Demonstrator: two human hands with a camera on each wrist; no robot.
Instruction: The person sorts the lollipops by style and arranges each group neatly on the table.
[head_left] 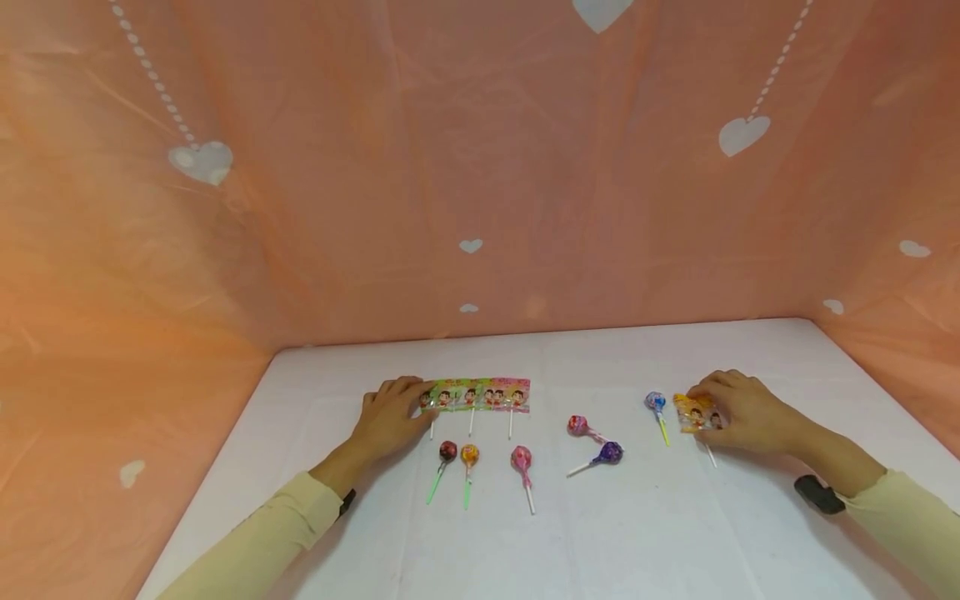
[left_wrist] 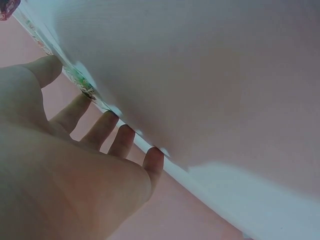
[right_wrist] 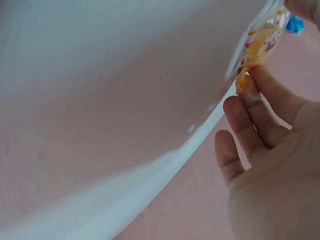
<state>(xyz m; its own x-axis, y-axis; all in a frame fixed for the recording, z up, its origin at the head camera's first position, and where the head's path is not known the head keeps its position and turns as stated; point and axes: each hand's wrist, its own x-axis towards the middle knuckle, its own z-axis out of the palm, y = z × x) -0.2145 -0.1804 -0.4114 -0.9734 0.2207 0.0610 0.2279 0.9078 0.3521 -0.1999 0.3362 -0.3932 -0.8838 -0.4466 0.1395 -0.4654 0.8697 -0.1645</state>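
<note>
My left hand (head_left: 390,423) rests at the left end of a row of flat-wrapped lollipops, green wrappers (head_left: 450,397) on the left and pink wrappers (head_left: 516,395) on the right, white sticks pointing toward me. In the left wrist view its fingers (left_wrist: 102,129) are spread, tips on the white surface, thumb and forefinger touching the wrapper edge. Over on the right, my right hand (head_left: 746,417) pinches a flat lollipop in a clear-and-orange wrapper (head_left: 694,413); the hand covers part of it. Just left of that lies a ball lollipop with a blue wrapper (head_left: 656,402) and yellow stick.
Nearer me lie a dark red lollipop (head_left: 447,451), an orange one (head_left: 469,455) and a pink one (head_left: 521,457). Right of them, a red-and-pink lollipop (head_left: 577,426) and a purple one (head_left: 611,453) meet. Pink cloth (head_left: 525,208) walls the white table (head_left: 645,542).
</note>
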